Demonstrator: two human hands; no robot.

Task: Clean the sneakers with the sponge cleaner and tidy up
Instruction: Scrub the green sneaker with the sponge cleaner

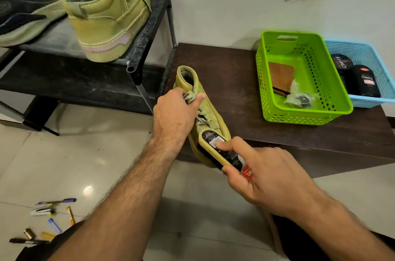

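Olive sneaker (210, 119) sits at the near-left corner of the dark bench (267, 111), toe hanging off the edge twd the person. Left hand (177, 111) grips it round the laces, fingers curled over the top. Right hand (258, 173) holds the black sponge cleaner (222, 149) pressed flat on the toe, forefinger stretched along its back. Its mate (109, 19) stands on the shoe rack (147, 32), left of the bench. Green basket (299, 76) w/ blue basket (367, 68) just beside it, at the bench's right end.

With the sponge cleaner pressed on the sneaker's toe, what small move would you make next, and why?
Probably stroke the sponge cleaner back along the toe, since the right hand presses it there while the left hand steadies the sneaker at the laces.
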